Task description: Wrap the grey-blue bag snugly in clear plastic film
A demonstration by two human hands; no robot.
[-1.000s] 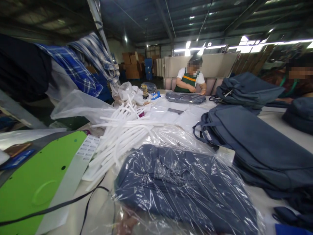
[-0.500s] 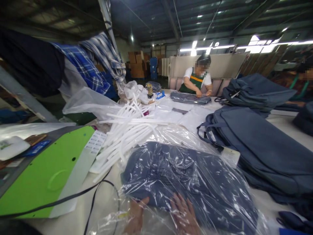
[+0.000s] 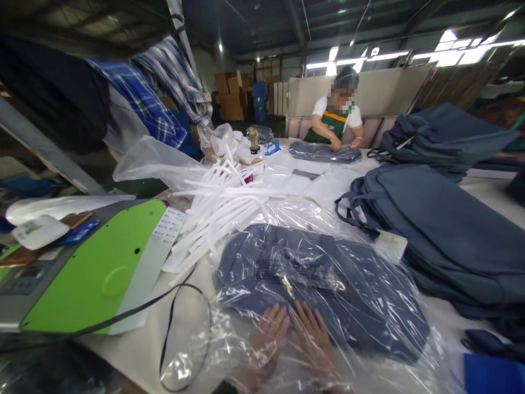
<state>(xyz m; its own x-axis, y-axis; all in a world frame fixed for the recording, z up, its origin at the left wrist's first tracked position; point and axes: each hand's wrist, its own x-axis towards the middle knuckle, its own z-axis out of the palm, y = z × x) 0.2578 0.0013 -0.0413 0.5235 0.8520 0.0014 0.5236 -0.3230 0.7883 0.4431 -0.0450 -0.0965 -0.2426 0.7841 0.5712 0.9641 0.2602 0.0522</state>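
Both hands are inside the clear plastic bag (image 3: 328, 306) at the near edge of the counter (image 3: 180, 306), side by side and almost touching, palms down. The left hand (image 3: 266, 336) and right hand (image 3: 314, 336) lie flat with fingers spread and relaxed, gripping nothing, their fingertips pressing on the near edge of the folded blue-grey bag (image 3: 320, 279) that fills the plastic. That folded bag lies straight ahead of the hands, its long axis running left to right across the counter, so both hands are equally near it. The plastic's open mouth faces the person and bunches loosely around the wrists. To the left, well apart from the hands, sits a green-topped machine (image 3: 94, 273) with a black strap (image 3: 172, 306) looping beside it, and a heap of white plastic strips (image 3: 217, 213) lies beyond. To the right, unbagged blue-grey bags are stacked (image 3: 443, 230). Across the counter another person (image 3: 337, 123) handles a bagged one (image 3: 324, 152).
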